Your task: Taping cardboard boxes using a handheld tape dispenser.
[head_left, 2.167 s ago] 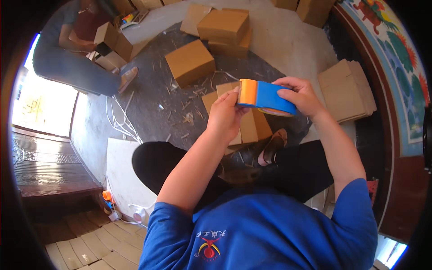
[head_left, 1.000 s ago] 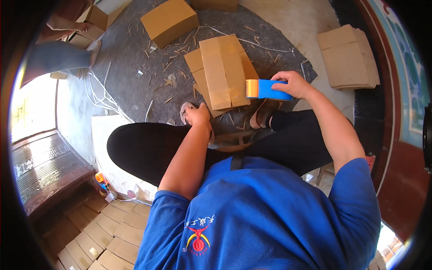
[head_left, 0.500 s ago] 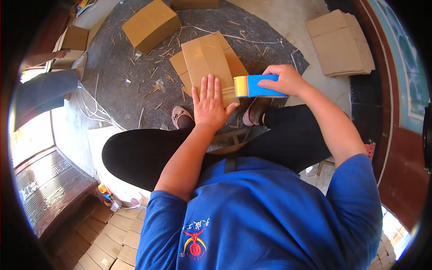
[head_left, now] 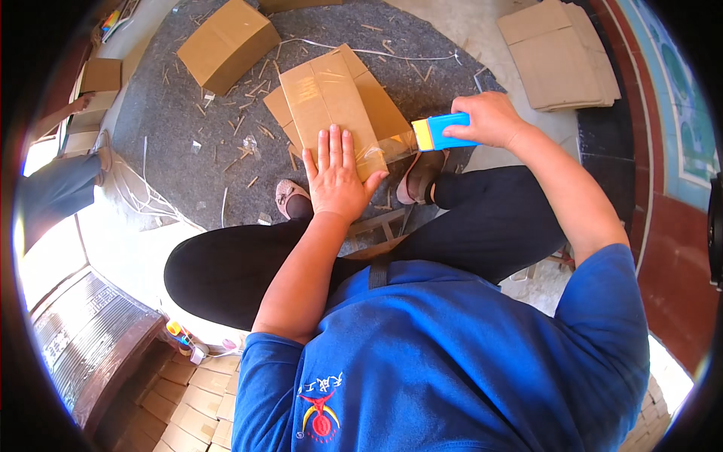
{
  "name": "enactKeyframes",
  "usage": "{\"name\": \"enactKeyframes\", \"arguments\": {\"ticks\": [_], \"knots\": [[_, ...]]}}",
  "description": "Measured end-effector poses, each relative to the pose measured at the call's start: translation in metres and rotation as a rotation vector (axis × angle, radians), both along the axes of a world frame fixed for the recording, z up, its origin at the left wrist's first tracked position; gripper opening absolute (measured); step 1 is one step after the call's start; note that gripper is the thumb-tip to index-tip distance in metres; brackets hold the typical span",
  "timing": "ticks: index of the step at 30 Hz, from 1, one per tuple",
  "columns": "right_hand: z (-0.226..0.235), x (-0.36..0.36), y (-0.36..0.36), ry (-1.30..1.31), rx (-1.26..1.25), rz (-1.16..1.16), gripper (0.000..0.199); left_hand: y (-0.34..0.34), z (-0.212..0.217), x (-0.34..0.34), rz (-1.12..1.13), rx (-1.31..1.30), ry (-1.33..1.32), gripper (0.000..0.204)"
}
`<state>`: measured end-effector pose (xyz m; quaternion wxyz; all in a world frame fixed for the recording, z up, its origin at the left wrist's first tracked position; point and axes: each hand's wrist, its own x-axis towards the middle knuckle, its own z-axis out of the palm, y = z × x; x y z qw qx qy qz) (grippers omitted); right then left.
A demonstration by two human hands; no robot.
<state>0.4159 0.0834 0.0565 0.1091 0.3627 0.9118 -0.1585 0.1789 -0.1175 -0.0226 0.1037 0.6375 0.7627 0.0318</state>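
Note:
In front of my legs, a closed brown cardboard box (head_left: 324, 90) lies tilted on top of other cardboard (head_left: 376, 102). My left hand (head_left: 337, 181) is spread flat on the box's near end, fingers pointing away from me. To the right, my right hand (head_left: 491, 120) is wrapped round a blue tape dispenser (head_left: 452, 129) with a yellow front end. This dispenser is held off the box's right side. A strip of clear tape (head_left: 398, 145) stretches between the box's near right edge and the dispenser.
Another brown box (head_left: 230, 45) stands at the far left on a dark mat (head_left: 177, 120) strewn with scraps. Flattened cartons (head_left: 557, 56) are stacked at the far right. White strapping (head_left: 143, 192) lies near another person's trouser leg (head_left: 60, 188). Packed cartons (head_left: 188, 414) fill the lower left.
The tape dispenser in my right hand has moved right, away from the box's edge, and a tape strip now spans the gap. My left hand stays flat on the box. The whole view has shifted slightly.

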Motion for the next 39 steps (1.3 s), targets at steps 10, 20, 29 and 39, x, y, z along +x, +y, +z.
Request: {"name": "enactKeyframes", "arguments": {"ticks": [10, 20, 29, 39], "knots": [[0.03, -0.01, -0.024, -0.143, 0.097, 0.04, 0.038, 0.002, 0.002, 0.002, 0.008, -0.019, 0.006, 0.101], [-0.092, -0.089, -0.092, 0.045, 0.147, 0.062, 0.03, -0.001, -0.005, 0.002, -0.006, -0.002, 0.038, 0.103], [-0.13, -0.096, -0.105, -0.176, -0.155, 0.086, 0.033, -0.006, -0.012, -0.006, 0.016, 0.108, 0.013, 0.093], [-0.085, -0.108, -0.17, -0.226, -0.247, 0.286, 0.018, 0.039, -0.009, -0.048, -0.003, 0.125, -0.232, 0.057]]}}
